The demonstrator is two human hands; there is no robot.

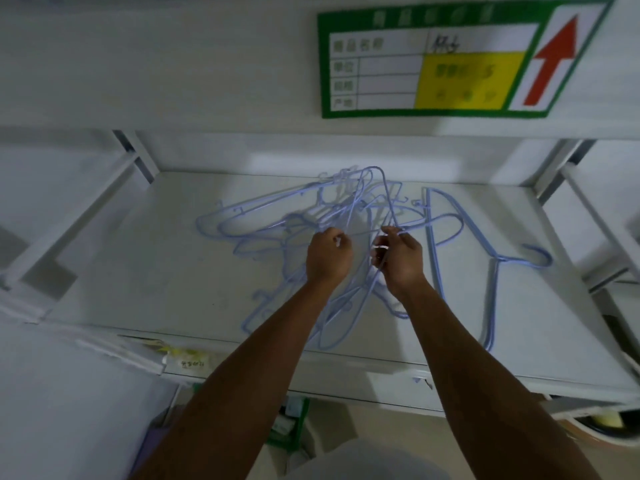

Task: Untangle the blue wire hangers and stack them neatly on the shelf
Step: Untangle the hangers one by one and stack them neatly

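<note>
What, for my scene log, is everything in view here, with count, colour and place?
tangled hangers: several, exact count unclear, light blue, middle of the shelf
flat hangers: a few, light blue, lying together at the shelf's right side, hooks to the right
shelf: one, white, under the hangers
sign: one, green-edged with a yellow field and a red arrow, on the board above the shelf
label: one, pale yellow, shelf's front lip, left
left hand: one, grips wires of the tangle
right hand: one, pinches wires of the tangle
</note>
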